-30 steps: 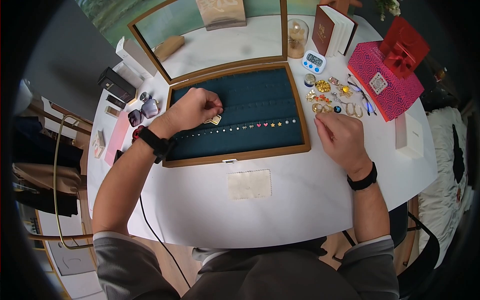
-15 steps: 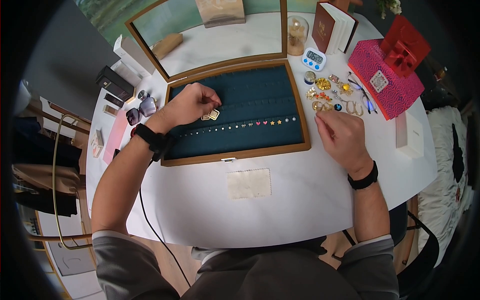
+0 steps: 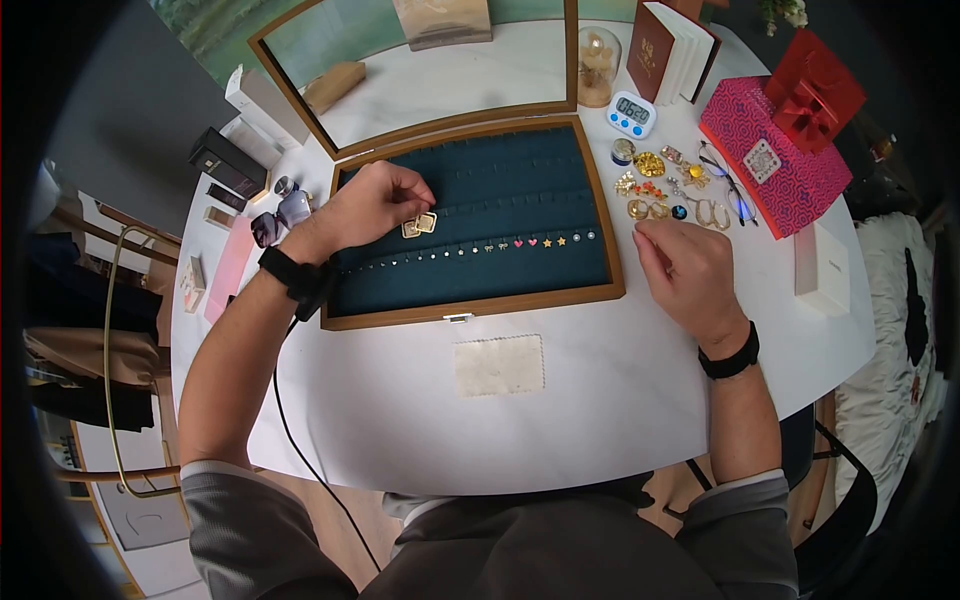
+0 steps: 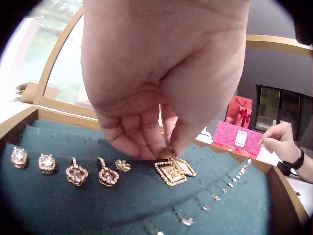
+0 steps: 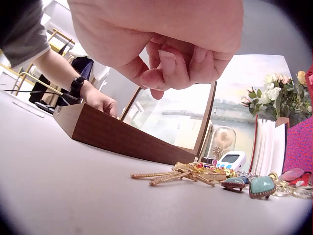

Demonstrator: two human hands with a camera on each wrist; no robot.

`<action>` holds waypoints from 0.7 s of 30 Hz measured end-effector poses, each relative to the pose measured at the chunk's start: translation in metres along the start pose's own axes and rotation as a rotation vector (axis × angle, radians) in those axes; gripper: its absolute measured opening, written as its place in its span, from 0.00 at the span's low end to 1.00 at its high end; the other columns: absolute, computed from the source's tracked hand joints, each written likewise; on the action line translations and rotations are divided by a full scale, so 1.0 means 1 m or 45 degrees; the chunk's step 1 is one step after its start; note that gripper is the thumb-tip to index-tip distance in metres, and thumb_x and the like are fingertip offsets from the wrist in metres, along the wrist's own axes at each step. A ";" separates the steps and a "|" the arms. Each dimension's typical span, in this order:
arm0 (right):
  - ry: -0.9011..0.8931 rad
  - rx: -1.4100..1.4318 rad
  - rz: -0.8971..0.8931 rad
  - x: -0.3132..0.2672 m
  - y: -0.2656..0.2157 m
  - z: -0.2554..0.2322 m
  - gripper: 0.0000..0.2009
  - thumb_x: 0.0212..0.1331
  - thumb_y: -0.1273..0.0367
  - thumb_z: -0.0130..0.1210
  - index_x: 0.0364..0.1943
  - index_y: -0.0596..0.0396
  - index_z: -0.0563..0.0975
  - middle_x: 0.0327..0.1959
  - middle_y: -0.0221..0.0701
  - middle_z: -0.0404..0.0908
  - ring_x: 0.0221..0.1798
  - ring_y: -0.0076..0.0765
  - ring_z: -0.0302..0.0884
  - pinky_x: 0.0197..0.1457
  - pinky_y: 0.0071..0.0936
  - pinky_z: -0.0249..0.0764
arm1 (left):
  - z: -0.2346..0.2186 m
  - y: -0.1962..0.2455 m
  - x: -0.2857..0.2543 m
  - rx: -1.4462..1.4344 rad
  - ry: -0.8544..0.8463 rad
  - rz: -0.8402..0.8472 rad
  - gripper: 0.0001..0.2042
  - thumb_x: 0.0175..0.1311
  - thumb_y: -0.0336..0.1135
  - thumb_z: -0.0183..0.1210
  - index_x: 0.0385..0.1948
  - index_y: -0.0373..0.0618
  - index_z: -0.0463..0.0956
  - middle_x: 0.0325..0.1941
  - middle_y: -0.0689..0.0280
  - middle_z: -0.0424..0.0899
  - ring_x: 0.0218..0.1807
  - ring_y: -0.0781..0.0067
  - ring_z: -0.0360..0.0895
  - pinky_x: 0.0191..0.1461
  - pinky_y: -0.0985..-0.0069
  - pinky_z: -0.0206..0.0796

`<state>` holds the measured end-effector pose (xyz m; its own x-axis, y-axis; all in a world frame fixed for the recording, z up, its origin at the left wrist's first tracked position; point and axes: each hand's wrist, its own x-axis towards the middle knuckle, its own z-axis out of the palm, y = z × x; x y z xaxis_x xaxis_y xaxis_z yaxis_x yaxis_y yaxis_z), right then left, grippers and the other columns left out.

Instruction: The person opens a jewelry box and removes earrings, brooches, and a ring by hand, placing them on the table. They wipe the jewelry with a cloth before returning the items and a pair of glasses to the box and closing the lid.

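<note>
In the head view, my left hand (image 3: pixel 372 205) is over the dark green lining (image 3: pixel 520 180) of a wooden jewellery case (image 3: pixel 480 307). Its thumb and fingertips pinch the round top of a gold square drop earring (image 4: pixel 171 174), edged with small stones. A second gold square (image 4: pixel 186 167) partly overlaps behind it. Left of these, in the left wrist view, sit a small flower stud (image 4: pixel 122 165) and several stone earrings (image 4: pixel 77 174). My right hand (image 3: pixel 692 275) stays beside the case with loosely curled fingers and nothing visible in them, near gold hoop earrings (image 5: pixel 183 175).
The case's glass lid (image 3: pixel 440 95) stands raised. A row of small studs (image 3: pixel 475 250) crosses the lining. At right are loose jewellery, glasses (image 3: pixel 735 190), a timer (image 3: pixel 631 114) and a pink box (image 3: pixel 770 165). Sunglasses (image 3: pixel 268 228) lie at left; a cloth (image 3: pixel 498 365) lies in front.
My left hand has shifted slightly left and back, and both gold squares now show more fully below its fingers. The right hand has kept its place and pose.
</note>
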<state>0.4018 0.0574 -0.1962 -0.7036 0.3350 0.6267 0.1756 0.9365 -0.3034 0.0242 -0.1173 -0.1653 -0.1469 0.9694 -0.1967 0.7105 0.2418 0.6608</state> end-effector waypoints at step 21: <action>0.236 -0.083 0.174 0.004 0.021 -0.018 0.03 0.64 0.75 0.68 0.38 0.60 0.86 0.28 0.39 0.88 0.26 0.42 0.85 0.30 0.34 0.77 | -0.007 0.032 -0.011 0.058 0.264 0.083 0.04 0.72 0.23 0.68 0.44 0.36 0.87 0.39 0.67 0.91 0.42 0.80 0.86 0.49 0.78 0.77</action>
<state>0.4150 0.0801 -0.1865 -0.5328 0.4665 0.7060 0.3087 0.8840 -0.3511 0.0433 -0.1197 -0.1368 -0.2347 0.9721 0.0012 0.7530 0.1810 0.6326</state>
